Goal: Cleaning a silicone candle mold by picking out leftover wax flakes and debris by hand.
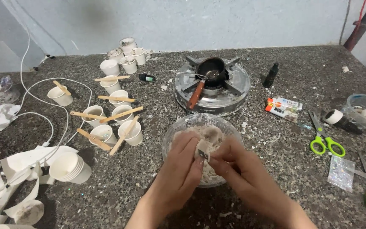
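At lower centre, left hand (182, 163) and right hand (238, 165) pinch a wax chunk (201, 151); best kept over the glass bowl (178, 127).

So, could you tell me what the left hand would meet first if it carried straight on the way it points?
Probably the far rim of the glass bowl, then the small stove beyond; depth is unclear.

A flat white-and-orange packet (284, 107) lies right of the stove (229, 99).
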